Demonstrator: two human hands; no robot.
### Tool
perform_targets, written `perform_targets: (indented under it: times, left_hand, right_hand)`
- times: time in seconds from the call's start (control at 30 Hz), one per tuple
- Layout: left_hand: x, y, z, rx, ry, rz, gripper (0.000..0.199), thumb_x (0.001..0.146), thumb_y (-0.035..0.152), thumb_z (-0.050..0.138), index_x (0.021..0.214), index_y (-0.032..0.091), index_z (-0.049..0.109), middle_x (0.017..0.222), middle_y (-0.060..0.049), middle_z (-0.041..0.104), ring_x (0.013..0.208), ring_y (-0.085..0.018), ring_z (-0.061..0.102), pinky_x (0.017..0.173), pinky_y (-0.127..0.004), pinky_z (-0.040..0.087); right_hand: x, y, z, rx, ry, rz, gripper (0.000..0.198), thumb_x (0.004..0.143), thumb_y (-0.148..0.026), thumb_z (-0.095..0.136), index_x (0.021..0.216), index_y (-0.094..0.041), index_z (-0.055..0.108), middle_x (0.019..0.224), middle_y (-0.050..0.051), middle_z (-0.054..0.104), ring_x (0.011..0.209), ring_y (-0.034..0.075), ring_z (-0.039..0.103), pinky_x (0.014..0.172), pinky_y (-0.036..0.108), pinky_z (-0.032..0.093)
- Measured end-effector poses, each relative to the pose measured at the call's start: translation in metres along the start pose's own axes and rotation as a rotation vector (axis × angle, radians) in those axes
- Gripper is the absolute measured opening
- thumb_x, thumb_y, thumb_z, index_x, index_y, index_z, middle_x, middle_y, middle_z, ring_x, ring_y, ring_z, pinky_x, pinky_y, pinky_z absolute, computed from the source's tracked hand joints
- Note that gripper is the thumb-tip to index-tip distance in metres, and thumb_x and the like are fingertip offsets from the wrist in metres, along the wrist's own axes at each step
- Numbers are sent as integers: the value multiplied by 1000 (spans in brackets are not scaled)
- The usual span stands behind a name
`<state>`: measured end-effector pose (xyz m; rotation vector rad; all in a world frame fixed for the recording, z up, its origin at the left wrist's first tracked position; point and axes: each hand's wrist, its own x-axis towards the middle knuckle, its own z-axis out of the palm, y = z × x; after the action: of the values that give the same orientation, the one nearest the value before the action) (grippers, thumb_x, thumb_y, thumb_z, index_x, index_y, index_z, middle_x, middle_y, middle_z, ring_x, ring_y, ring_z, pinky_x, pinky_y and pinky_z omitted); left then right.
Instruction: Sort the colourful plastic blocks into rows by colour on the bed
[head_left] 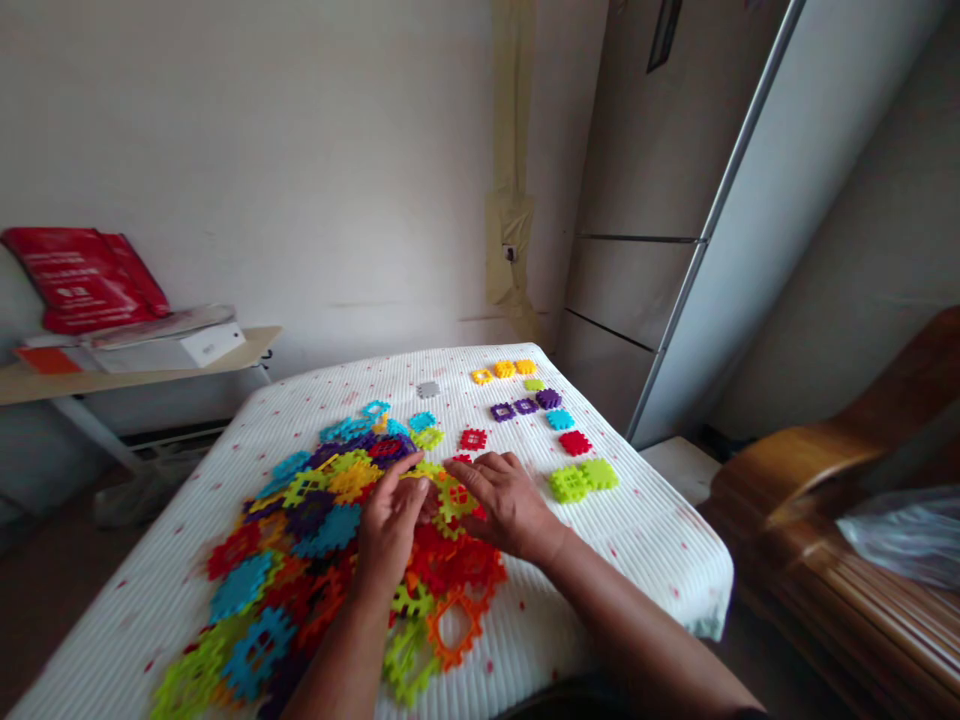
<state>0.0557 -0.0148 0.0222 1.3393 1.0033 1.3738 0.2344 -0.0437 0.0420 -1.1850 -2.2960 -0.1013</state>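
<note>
Both hands are over a heap of colourful plastic interlocking building pieces (330,525). My left hand (388,515) is at the middle of the heap, its index finger and thumb apart and nothing visible between them. My right hand (511,505) reaches in from the right with its fingers stretched leftward over the pieces, thumb below. Between the hands lies a yellow-green piece (450,500), close to the right fingertips; whether they touch it I cannot tell. A red square piece (473,440) lies just beyond the right hand.
Sorted pieces lie at the right: yellow ones (504,369), purple ones (525,406), a blue one (559,419), a red one (575,443) and green ones (583,480). A grey piece (427,389) is at the back of the white tablecloth (645,560). A fridge (637,260) stands behind.
</note>
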Motion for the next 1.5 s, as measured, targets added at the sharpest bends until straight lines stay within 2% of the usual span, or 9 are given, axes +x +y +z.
perform_targets:
  times: [0.2, 0.33, 0.53, 1.0, 1.2, 1.5]
  left_hand:
    - [2, -1, -2, -33, 67, 39, 43, 72, 39, 63, 109, 17, 56, 71, 0, 61, 56, -10, 54, 52, -21, 44]
    - [1, -1, -1, -37, 50, 20, 44, 71, 39, 64, 108, 17, 56, 73, -1, 62, 58, -11, 55, 55, -22, 46]
    - [1, -4, 0, 0, 65, 24, 45, 71, 39, 64, 108, 16, 57, 74, -1, 62, 59, -11, 56, 56, -23, 47]
    - [3, -6, 0, 15, 70, 32, 44, 70, 39, 65, 107, 15, 58, 74, -2, 63, 58, -12, 56, 55, -23, 47]
    - [4, -8, -1, -5, 68, 13, 44, 69, 39, 66, 106, 16, 58, 74, -1, 64, 57, -11, 56, 54, -22, 46]
    - [3, -3, 2, -6, 81, 23, 42, 69, 38, 64, 104, 15, 58, 71, -1, 64, 55, -10, 54, 53, -21, 44]
  right_hand:
    - [-38, 57, -55, 68, -32, 92, 64, 72, -26, 63, 132, -19, 40, 116, 10, 59, 104, 23, 49, 86, 38, 42]
    - [-72, 92, -74, -29, -125, 171, 62, 67, -21, 64, 127, -20, 47, 117, 10, 59, 107, 25, 50, 90, 41, 41]
    - [-94, 112, -65, -75, -189, 223, 67, 63, -17, 63, 128, -22, 47, 114, 9, 61, 106, 24, 53, 91, 41, 41]
    - [-86, 112, -57, -128, -270, 263, 66, 61, -14, 63, 125, -21, 52, 117, 11, 60, 106, 25, 55, 91, 41, 41]
    - [-86, 115, -53, -139, -277, 254, 67, 60, -18, 66, 126, -23, 51, 123, 11, 57, 113, 26, 51, 93, 43, 39]
    - [-83, 117, -47, -133, -303, 267, 65, 63, -23, 67, 126, -22, 51, 116, 10, 61, 110, 27, 53, 93, 44, 38]
